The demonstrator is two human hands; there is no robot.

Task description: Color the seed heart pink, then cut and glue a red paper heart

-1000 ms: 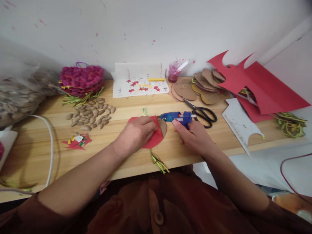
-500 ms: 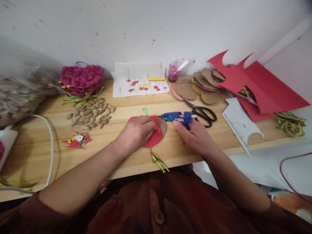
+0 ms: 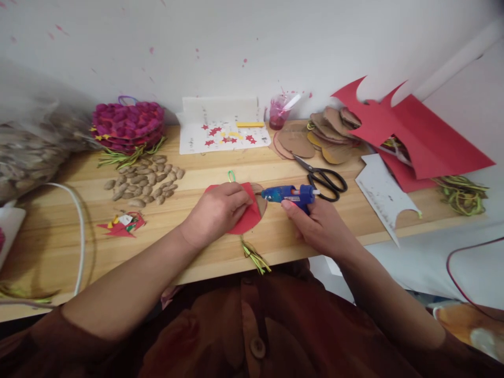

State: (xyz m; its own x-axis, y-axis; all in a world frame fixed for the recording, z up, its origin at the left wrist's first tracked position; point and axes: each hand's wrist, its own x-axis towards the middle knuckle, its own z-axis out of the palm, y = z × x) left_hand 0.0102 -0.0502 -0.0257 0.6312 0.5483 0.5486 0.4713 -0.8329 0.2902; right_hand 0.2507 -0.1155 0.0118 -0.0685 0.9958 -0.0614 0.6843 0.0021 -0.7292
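My left hand point(image 3: 222, 210) is closed on the folded-back edge of a red paper piece point(image 3: 246, 223), which lies over a rounded cardboard piece point(image 3: 261, 206). A green loop point(image 3: 231, 176) sticks out at the top of this piece, and a yellow-green raffia tassel point(image 3: 255, 255) hangs out at the bottom. In my right hand point(image 3: 315, 223) is a blue hot glue gun point(image 3: 285, 194) with a white glue stick in its back. Its nozzle points left at the bared cardboard beside the red fold; whether it touches cannot be told.
Black-handled scissors point(image 3: 325, 178) lie beyond the glue gun. Peanuts point(image 3: 144, 181) are spread at the left, near a purple peanut-covered ornament point(image 3: 128, 126). Paper stars lie on a white sheet point(image 3: 189, 144). Cardboard cutouts point(image 3: 297, 142), a pink cup point(image 3: 277, 115) and red paper point(image 3: 441, 142) stand behind.
The glue gun's nozzle has shifted slightly down along the cardboard by the red fold. My left hand keeps its hold on the paper. The whole view has shifted a little.
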